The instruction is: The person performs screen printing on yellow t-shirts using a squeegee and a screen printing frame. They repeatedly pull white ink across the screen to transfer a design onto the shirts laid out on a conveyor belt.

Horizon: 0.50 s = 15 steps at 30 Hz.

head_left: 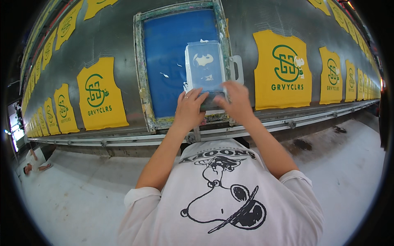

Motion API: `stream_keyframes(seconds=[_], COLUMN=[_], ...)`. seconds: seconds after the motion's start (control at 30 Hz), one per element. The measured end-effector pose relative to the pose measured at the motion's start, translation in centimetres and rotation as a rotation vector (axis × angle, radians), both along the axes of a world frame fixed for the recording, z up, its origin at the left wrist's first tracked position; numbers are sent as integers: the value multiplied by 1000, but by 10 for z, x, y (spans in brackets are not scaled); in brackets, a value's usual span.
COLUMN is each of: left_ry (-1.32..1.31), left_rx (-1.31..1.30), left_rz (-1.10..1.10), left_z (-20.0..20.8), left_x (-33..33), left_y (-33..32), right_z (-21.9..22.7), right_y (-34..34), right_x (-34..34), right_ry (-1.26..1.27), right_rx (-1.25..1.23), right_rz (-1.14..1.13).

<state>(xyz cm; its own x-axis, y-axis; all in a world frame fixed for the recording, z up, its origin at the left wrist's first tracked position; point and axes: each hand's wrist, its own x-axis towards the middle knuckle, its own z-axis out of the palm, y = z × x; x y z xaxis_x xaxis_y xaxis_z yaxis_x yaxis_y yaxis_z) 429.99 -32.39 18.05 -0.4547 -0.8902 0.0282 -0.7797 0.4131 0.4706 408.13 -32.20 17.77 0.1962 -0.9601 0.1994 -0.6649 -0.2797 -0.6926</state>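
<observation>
A screen-printing frame point(140, 69) with blue mesh point(166, 49) lies flat on the dark printing table in front of me. Within the mesh, a pale stencil window point(202, 61) shows a cartoon shape, with white ink smeared around its edges. Both my hands are at the window's near end, on a dark squeegee point(210, 99). My left hand point(189, 108) has its fingers bent over the squeegee's left part. The fingers of my right hand point(238, 101) curl at its right end, slightly blurred. My hands hide much of the squeegee.
Yellow shirt panels point(289, 96) with green prints lie in rows on the table point(127, 45); some on the right also bear a white figure. A pale looped handle point(237, 70) sits beside the frame. A metal rail point(287, 124) edges the table. Another person point(36, 160) is far left.
</observation>
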Motion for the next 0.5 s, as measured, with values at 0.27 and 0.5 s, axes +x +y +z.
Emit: stream_keyframes(seconds=[0.27,0.5], left_ry=[-63,-36], left_rx=[355,173], left_rz=[-218,-107], left_z=[11,7], left_x=[3,-1], left_y=[-37,-182], right_z=[-66,-61], right_y=[-81,-86], right_x=[-25,-9], right_ry=[-191,-302], right_rx=[219,300], right_rz=[-631,-737])
